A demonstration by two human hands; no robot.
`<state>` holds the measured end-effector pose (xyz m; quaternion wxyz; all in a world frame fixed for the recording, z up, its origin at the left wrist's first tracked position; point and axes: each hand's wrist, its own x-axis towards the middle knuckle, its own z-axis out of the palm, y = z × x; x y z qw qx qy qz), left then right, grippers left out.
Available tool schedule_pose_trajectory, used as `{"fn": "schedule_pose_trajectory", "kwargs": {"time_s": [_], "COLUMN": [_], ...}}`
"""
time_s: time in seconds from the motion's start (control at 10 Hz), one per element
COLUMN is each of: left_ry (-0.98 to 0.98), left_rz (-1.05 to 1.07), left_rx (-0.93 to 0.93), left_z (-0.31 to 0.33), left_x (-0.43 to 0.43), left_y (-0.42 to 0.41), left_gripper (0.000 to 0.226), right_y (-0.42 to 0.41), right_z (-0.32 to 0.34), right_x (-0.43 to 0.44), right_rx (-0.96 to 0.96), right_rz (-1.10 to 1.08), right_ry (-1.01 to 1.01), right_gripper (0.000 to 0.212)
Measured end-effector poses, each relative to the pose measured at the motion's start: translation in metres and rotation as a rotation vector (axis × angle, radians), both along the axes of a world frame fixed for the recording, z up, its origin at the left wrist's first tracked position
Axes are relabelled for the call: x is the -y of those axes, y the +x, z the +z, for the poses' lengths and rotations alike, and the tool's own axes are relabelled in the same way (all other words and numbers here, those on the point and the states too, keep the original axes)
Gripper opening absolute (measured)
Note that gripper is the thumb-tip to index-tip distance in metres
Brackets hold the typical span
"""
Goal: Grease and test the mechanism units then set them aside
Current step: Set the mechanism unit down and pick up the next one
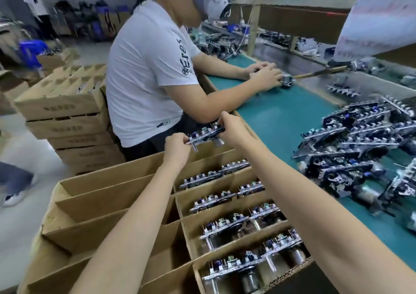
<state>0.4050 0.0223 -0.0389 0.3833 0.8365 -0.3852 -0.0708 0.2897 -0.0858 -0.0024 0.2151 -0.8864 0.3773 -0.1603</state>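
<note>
Head view, the only one: mechanism unit (206,134) is held in the air over the far end of the divided carton (112,196), apparently above the one right-hand slot not yet filled. Left hand (176,146) pinches the unit's left end, fingers curled tight. Right hand (231,129) pinches the right end from above, fingers likewise closed on it. Looks like the set-aside step for this unit; whether it has been greased or tested isn't readable. Done, judging by layout: the carton's right-hand column carries packed units (227,198) in every nearer slot. The left-hand column shows bare cardboard, so roughly half the carton is open. Left to do: a big pile of units (360,140) on the green bench (281,118), well apart from the carton; can't tell if any are greased. Second person (146,68) works further up the bench, with stacked cartons (67,113) beside them.
</note>
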Motion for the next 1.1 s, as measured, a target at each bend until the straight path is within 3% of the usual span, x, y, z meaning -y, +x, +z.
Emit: {"fn": "schedule_pose_trajectory", "kwargs": {"time_s": [0.2,0.3,0.4,0.5,0.6,0.7,0.8,0.9,1.0,1.1], "left_ry": [0.263,0.354,0.382,0.402,0.413,0.515,0.58,0.585,0.384,0.118], "left_rz": [-0.098,-0.113,-0.233,-0.297,-0.277,-0.262,-0.195,-0.088,-0.061,-0.179], "left_rx": [-0.094,-0.176,-0.412,-0.549,-0.397,-0.26,-0.158,-0.066,0.001,0.036], "left_z": [-0.018,-0.026,-0.026,-0.031,-0.04,-0.051,-0.057,-0.052,-0.034,-0.011], "left_x": [0.021,0.032,0.04,0.055,0.072,0.084,0.091,0.093,0.089,0.083], "left_y": [0.01,0.02,0.02,0.018,0.011,-0.005,-0.016,-0.023,-0.039,-0.067], "left_gripper": [0.013,0.04,0.008,0.024,0.031,0.041,0.033,0.027,0.021,0.019], "right_y": [0.003,0.006,0.007,0.0,-0.001,0.002,0.0,-0.006,-0.016,-0.038], "right_z": [-0.033,-0.044,-0.052,-0.063,-0.067,-0.068,-0.07,-0.061,-0.033,0.007], "right_x": [0.022,0.031,0.041,0.05,0.054,0.055,0.047,0.031,0.012,-0.002], "right_rx": [-0.146,-0.197,-0.297,-0.372,-0.37,-0.416,-0.457,-0.355,-0.023,0.238], "right_rz": [0.024,0.051,0.065,0.003,-0.095,-0.146,-0.135,-0.141,-0.179,-0.204], "right_ry": [0.06,0.012,-0.085,-0.109,-0.054,-0.003,0.083,0.12,0.116,0.105], "right_gripper": [0.021,0.027,0.026,0.022,0.018,0.028,0.036,0.041,0.043,0.039]}}
